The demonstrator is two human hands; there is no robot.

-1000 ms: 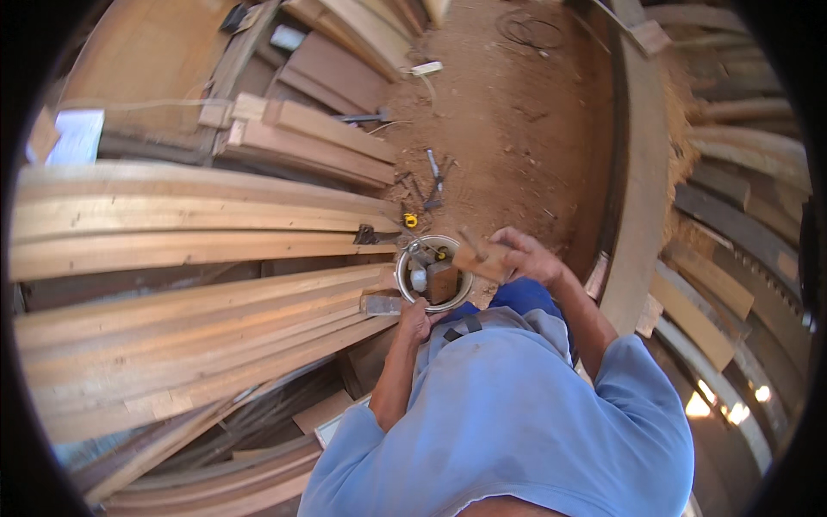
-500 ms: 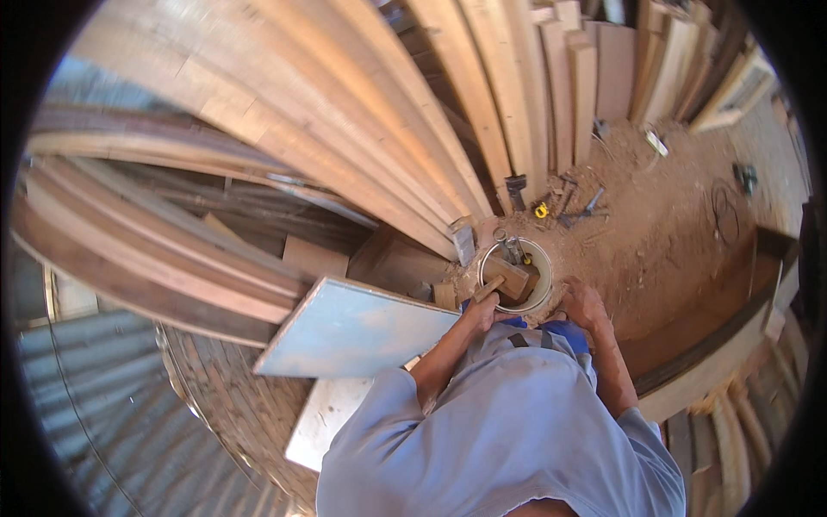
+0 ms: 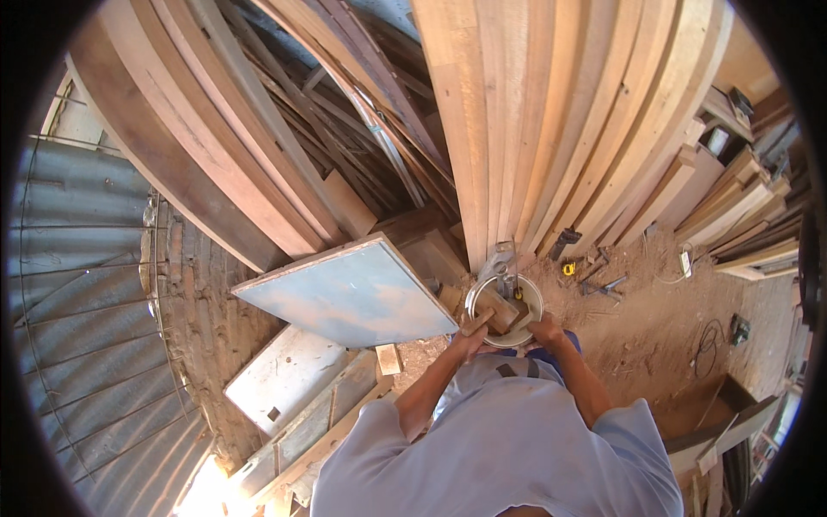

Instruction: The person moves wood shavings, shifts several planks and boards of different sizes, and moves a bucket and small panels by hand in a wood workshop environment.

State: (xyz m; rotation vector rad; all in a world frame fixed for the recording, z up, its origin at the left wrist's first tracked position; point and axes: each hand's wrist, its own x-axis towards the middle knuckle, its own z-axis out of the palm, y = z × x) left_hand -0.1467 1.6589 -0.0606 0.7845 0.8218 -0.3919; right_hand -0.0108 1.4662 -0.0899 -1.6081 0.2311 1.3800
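A round white bucket (image 3: 539, 300) stands between my knees, with a wooden block (image 3: 500, 313) and several tools inside. My left hand (image 3: 468, 343) is at the bucket's near left edge, its fingers closed round a short narrow piece of wood (image 3: 477, 322) that slants over the rim. On the near right side, my right hand (image 3: 546, 332) grips the bucket's rim; its fingertips are partly hidden. A grey metal tool (image 3: 504, 252) sticks up at the far rim.
Long planks (image 3: 482, 129) lean ahead. A pale blue board (image 3: 345, 289) lies at left above a white panel (image 3: 284, 379). Right of the bucket, a yellow tape measure (image 3: 568, 269) and dark hand tools (image 3: 603, 287) lie on the dusty ground. A wooden trough (image 3: 698, 414) is farther right.
My view has swung to the right, so the planks, board and bucket appear shifted. My right hand has come onto the bucket's rim. My left hand still holds the piece of wood.
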